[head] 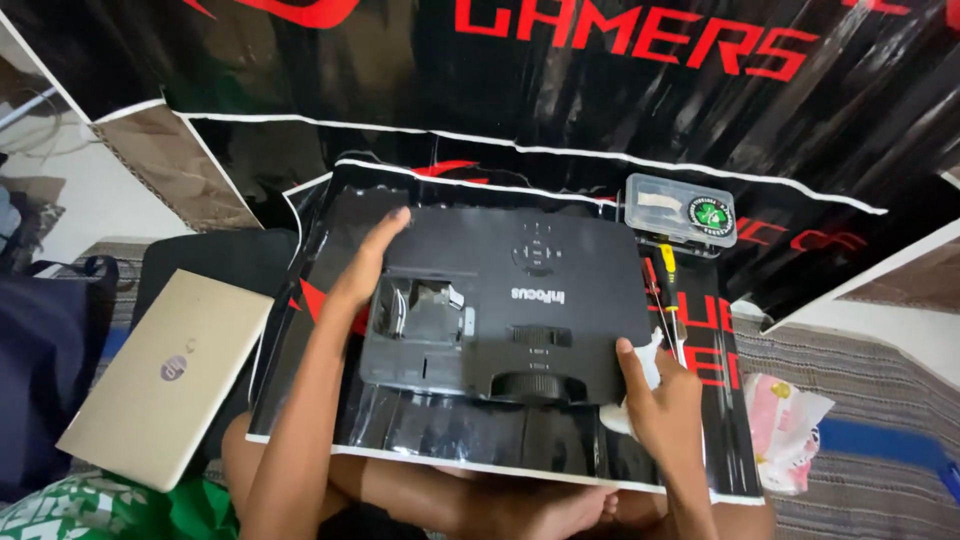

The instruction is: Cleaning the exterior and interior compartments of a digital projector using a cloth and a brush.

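Note:
A black projector (pixel 520 300) lies on a glossy black and red printed sheet (pixel 440 430) in front of me, lens ring toward me, with an open hatch on its left side showing metal parts. My left hand (pixel 370 265) rests flat on the projector's left top corner, fingers together. My right hand (pixel 660 395) presses a crumpled white cloth (pixel 640 385) against the projector's near right corner, thumb on the casing.
A clear plastic box (pixel 680 210) with small parts sits behind the projector at right. A yellow-handled screwdriver (pixel 668 275) lies beside it. A beige closed laptop (pixel 165 375) rests at left, a pink and white plastic bag (pixel 785 425) at right. My bare legs are below the sheet.

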